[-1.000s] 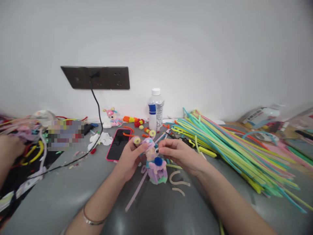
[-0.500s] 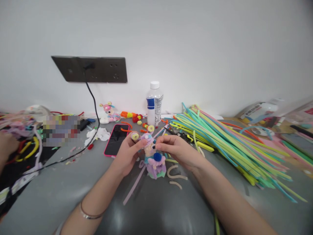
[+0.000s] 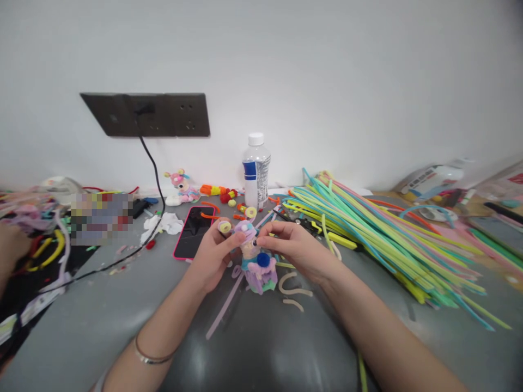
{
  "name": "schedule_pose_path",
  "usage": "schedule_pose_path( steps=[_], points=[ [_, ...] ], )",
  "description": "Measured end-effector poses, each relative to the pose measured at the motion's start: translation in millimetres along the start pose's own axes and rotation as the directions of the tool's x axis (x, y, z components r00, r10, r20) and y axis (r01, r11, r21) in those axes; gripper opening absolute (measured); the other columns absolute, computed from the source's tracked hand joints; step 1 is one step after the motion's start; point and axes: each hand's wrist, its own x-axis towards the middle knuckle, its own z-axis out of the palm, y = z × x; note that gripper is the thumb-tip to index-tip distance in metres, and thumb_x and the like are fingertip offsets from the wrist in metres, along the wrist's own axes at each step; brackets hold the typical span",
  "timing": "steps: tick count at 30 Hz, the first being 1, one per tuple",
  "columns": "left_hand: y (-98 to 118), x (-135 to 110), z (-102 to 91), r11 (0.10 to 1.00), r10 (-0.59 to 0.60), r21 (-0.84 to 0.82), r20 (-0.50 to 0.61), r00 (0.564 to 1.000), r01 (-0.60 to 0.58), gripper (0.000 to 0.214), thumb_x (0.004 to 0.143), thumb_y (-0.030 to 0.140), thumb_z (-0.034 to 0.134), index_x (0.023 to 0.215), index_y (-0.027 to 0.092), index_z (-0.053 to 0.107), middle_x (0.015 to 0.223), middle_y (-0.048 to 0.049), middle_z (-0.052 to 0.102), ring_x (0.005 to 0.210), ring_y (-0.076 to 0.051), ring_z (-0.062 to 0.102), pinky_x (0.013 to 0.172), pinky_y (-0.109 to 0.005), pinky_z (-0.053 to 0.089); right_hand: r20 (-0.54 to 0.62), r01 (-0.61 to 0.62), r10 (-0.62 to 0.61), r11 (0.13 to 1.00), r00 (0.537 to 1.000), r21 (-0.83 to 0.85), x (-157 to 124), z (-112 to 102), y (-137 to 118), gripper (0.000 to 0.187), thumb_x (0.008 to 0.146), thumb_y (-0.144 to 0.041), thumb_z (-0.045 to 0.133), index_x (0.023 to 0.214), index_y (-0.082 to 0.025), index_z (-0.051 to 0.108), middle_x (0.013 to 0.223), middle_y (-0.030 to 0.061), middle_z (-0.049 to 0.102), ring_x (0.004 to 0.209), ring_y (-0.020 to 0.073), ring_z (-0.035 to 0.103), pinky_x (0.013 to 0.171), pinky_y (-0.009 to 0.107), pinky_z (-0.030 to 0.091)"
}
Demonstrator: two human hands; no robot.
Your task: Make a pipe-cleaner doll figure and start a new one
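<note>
A small pipe-cleaner doll [image 3: 257,267], lilac and teal with a blue pompom and a googly eye, is held upright just above the grey table [image 3: 102,316]. My left hand [image 3: 212,253] grips its head from the left, fingers curled round it, with a yellow ring at the fingertips. My right hand [image 3: 296,249] pinches the doll's face from the right, thumb and forefinger closed at the eye.
A big heap of coloured pipe cleaners [image 3: 388,239] lies to the right. Behind the hands are a pink-cased phone [image 3: 194,233], a plastic bottle [image 3: 255,171] and a finished doll [image 3: 182,188]. Loose cream pieces [image 3: 292,291] lie by the doll. Another person's hand [image 3: 10,247] works at the far left.
The view has shifted slightly; my hands and the doll stay together, the right fingers still pinching at the doll's face. Nothing was let go.
</note>
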Motion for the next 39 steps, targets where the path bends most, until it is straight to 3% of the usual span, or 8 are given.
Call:
schedule_pose_path(
  steps=[14, 29, 34, 39],
  points=[
    [-0.6, 0.5, -1.0, 1.0, -0.004, -0.022, -0.02, 1.0, 0.004, 0.051, 0.051, 0.03, 0.092, 0.082, 0.019, 0.054, 0.075, 0.0046, 0.062, 0.065, -0.011, 0.059, 0.054, -0.021, 0.048, -0.059, 0.106, -0.11, 0.992, 0.992, -0.07, 1.0, 2.2, 1.1, 0.053, 0.059, -0.047, 0.085, 0.072, -0.021, 0.04, 0.068, -0.0065, 0.042, 0.06, 0.0089, 0.039, 0.054, 0.023, 0.029],
    [-3.0, 0.3, -2.2, 1.0, 0.012, -0.018, -0.019, 1.0, -0.012, 0.049, 0.053, 0.03, 0.092, 0.083, 0.019, 0.055, 0.076, 0.0042, 0.062, 0.065, -0.011, 0.06, 0.057, -0.023, 0.049, -0.062, 0.11, -0.117, 0.988, 0.991, -0.109, 4.5, 0.0, 4.5, 0.052, 0.059, -0.047, 0.085, 0.073, -0.021, 0.042, 0.071, -0.0067, 0.043, 0.061, 0.0088, 0.041, 0.054, 0.023, 0.03],
    [-3.3, 2.8, -2.9, 0.999, 0.033, -0.033, -0.032, 0.999, -0.034, 0.047, 0.053, 0.029, 0.091, 0.08, 0.019, 0.055, 0.076, 0.0044, 0.063, 0.066, -0.012, 0.061, 0.059, -0.024, 0.05, -0.061, 0.161, -0.166, 0.984, 0.984, -0.082, 6.7, -2.0, 4.0, 0.05, 0.06, -0.047, 0.084, 0.073, -0.022, 0.043, 0.07, -0.0064, 0.043, 0.062, 0.0097, 0.042, 0.056, 0.024, 0.032],
    [2.9, 9.4, -7.4, 0.988, 0.085, -0.123, -0.053, 0.995, -0.091, 0.045, 0.054, 0.03, 0.091, 0.078, 0.019, 0.055, 0.075, 0.0048, 0.065, 0.067, -0.011, 0.062, 0.059, -0.022, 0.049, -0.224, 0.251, -0.249, 0.968, 0.942, -0.021, 16.2, -19.4, 5.6, 0.048, 0.073, -0.064, 0.07, 0.07, -0.023, 0.044, 0.06, -0.0057, 0.04, 0.055, 0.0111, 0.035, 0.052, 0.027, 0.026]
  ],
)
